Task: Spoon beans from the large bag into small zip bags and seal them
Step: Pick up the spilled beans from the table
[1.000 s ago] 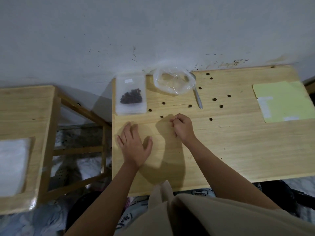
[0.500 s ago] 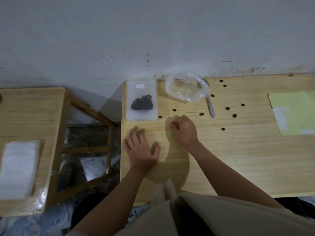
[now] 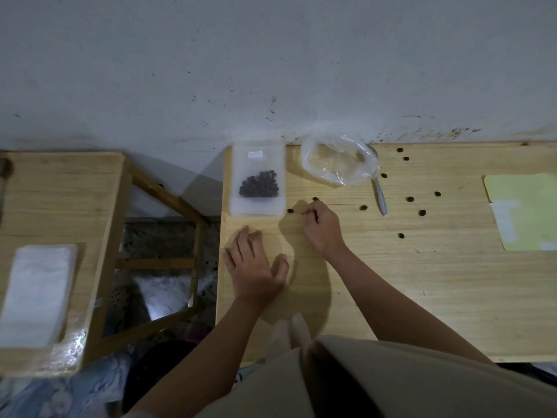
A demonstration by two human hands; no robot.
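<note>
The small zip bag (image 3: 258,179) lies flat at the table's (image 3: 437,282) far-left corner, at about eleven o'clock from the hands, with a dark clump of beans (image 3: 259,186) showing through its lower half. It sits out of the working area, which suggests it is filled and set aside; whether its zip is pressed closed cannot be told. At twelve o'clock the large bag (image 3: 340,159) lies slumped against the wall, clear, crumpled and apparently nearly emptied, with the spoon (image 3: 380,198) poking out at its right edge, handle toward the person, handy for the right hand. Loose beans (image 3: 409,199) are scattered over the wood from twelve to two o'clock, well apart from each other, so the step in hand is probably gathering strays.

The right hand (image 3: 322,227) reaches forward from a bent arm, knuckles up, fingers curled inward with the fingertips drawn together just beside two beans near the zip bag's lower right corner. It looks like a pinch, but what, if anything, is pinched is too small to tell. The left hand (image 3: 256,267) lies palm down on the table at nine o'clock from the right, fingers straight and slightly spread, thumb out, holding nothing.

On the side table (image 3: 60,191) to the left rests a stack of empty bags (image 3: 36,294).
</note>
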